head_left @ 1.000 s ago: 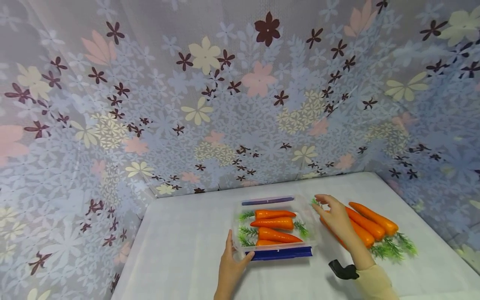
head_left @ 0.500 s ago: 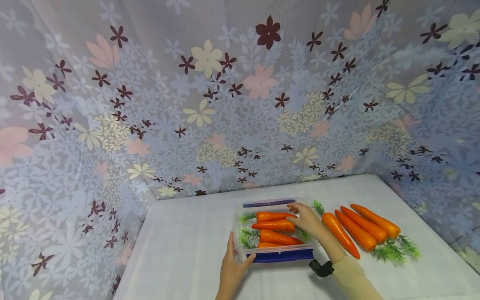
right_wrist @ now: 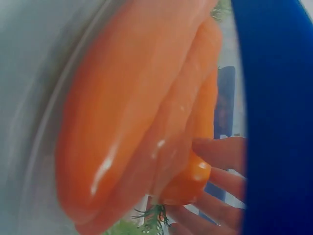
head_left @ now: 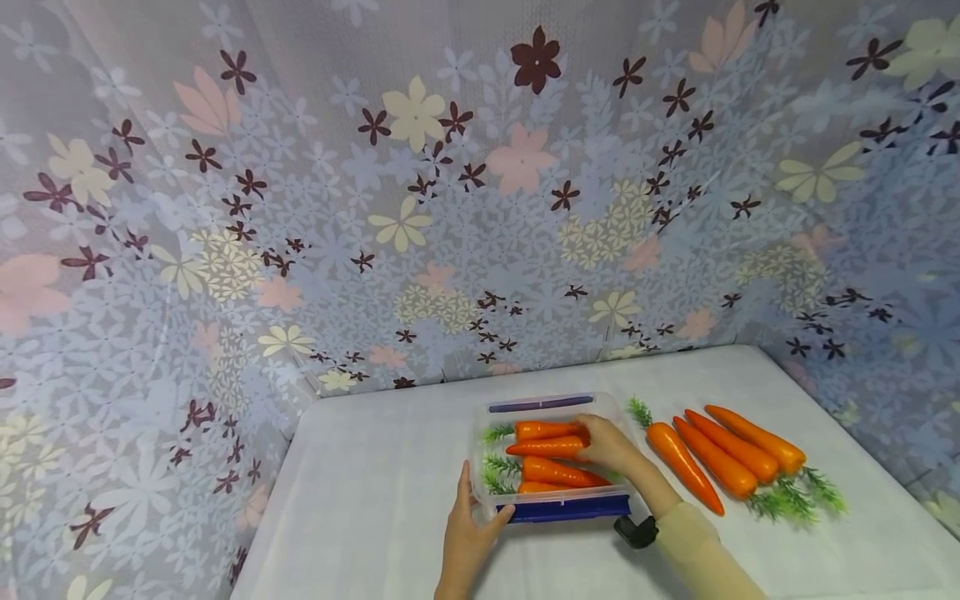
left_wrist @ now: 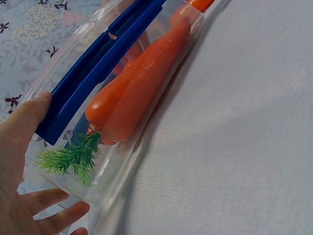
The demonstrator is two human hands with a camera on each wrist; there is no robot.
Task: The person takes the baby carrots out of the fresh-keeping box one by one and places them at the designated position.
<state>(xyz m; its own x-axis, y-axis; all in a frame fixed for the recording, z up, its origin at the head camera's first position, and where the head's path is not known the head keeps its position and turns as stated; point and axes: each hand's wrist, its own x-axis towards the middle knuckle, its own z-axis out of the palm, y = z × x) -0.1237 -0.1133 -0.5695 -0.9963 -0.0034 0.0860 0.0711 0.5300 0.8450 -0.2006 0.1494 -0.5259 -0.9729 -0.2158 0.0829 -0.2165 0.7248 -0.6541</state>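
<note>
Carrots [head_left: 562, 472] are split evenly in the head view: four show inside the clear box [head_left: 487, 417], while four loose carrots [head_left: 684, 467] lie on the worktop [head_left: 375, 483] to its right — by the look of it, the work is about halfway. The right hand [head_left: 609, 446] reaches into the box, fingers closed round one end of the second carrot [head_left: 546, 448] from the back; the left hand [head_left: 468, 537] spreads its fingers wide at the near left corner. In the left wrist view, its thumb rests on the blue clip [left_wrist: 100, 73]. In the right wrist view, fingers hold a carrot's thick end — whether placing or lifting, I cannot tell
</note>
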